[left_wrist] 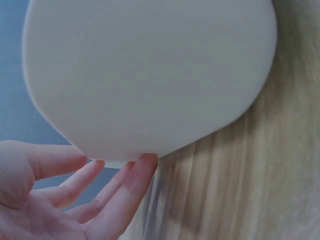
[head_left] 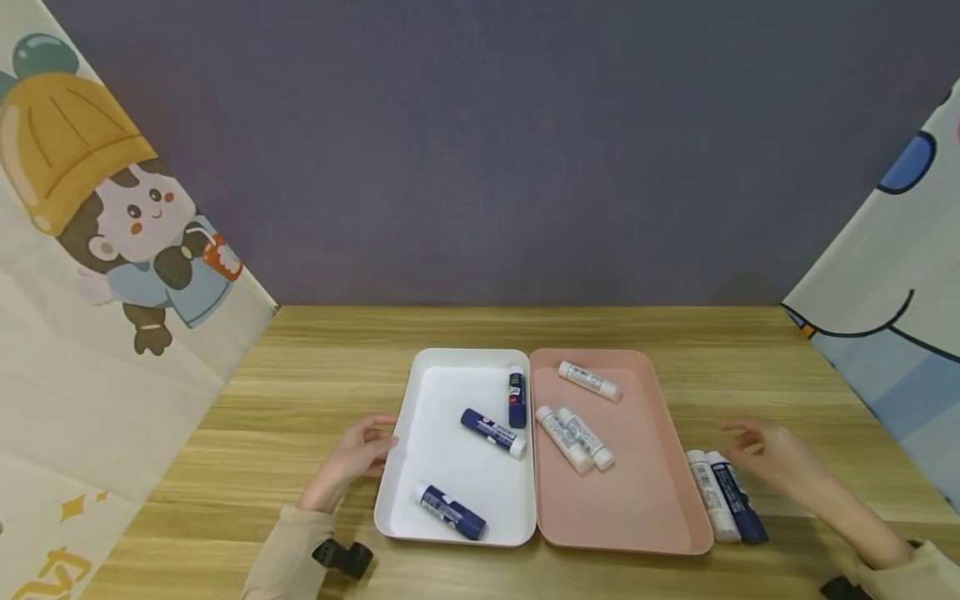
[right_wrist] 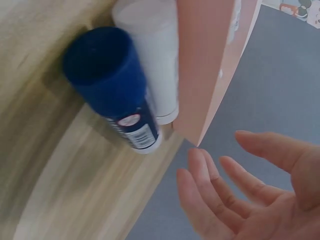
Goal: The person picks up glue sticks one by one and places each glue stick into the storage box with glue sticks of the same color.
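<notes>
My left hand [head_left: 352, 458] rests its fingertips on the left wall of the white tray [head_left: 427, 450]; in the left wrist view that wall [left_wrist: 150, 75] meets my fairly straight fingers. Three blue glue sticks lie in this tray, one [head_left: 491, 432] near the middle. Beside it, the pink tray [head_left: 637, 483] contains three white glue sticks, one [head_left: 590, 381] toward the back. Along its right outside wall lie a white glue stick [head_left: 712, 496] and a blue glue stick [head_left: 737, 497]. My right hand [head_left: 780, 467] hovers just right of them, fingers loosely spread and holding nothing.
Both trays stand side by side on a wood-grain table [head_left: 315, 400]. A dark grey panel [head_left: 525, 167] rises behind the table. Printed cloths hang at both sides, the left one [head_left: 112, 400] with a cartoon figure.
</notes>
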`<state>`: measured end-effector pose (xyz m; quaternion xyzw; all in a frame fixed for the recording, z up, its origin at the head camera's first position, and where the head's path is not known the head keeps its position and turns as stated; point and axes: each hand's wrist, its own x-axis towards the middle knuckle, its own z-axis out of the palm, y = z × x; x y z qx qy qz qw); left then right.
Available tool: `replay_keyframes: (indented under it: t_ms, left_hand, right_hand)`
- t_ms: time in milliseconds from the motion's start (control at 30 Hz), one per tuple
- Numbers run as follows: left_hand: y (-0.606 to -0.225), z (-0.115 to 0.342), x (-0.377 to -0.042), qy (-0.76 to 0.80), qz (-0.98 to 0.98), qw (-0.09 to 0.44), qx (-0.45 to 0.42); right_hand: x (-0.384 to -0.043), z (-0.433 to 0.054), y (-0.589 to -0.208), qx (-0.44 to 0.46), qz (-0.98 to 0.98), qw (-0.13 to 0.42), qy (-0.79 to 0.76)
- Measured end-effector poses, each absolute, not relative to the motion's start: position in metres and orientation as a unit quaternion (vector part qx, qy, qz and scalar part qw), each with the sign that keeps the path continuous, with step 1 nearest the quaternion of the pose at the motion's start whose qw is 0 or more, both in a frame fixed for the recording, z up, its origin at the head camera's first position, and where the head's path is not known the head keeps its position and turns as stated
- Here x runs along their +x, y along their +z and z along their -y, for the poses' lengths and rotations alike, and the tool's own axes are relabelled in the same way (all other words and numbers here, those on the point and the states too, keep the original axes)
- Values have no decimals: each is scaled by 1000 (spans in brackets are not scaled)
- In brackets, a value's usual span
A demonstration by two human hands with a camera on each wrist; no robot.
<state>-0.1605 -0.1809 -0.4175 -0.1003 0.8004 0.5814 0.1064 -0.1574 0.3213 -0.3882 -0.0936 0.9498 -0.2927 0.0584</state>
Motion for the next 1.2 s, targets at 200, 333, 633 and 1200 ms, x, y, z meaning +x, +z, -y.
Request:
replay_keyframes:
  t_ms: [200,333,633,1200]
  left_hand:
    - [-417,181,-160,580,-801,104,-102]
    - [-417,180,-160,578,-803,100,-106]
    - [-419,180,-161,581,-801,100,-104]
    - [-420,180,-161,588,-796,100,-105]
  right_hand:
    - [-156,-327,-397,-97,-957,54,-267]
    - [-156,-330,-400,-90,-957,89,-260]
    - [-151,-333,-407,-76,-956,110,-259]
    - [-147,-331,-421,-48,-950,127,-281]
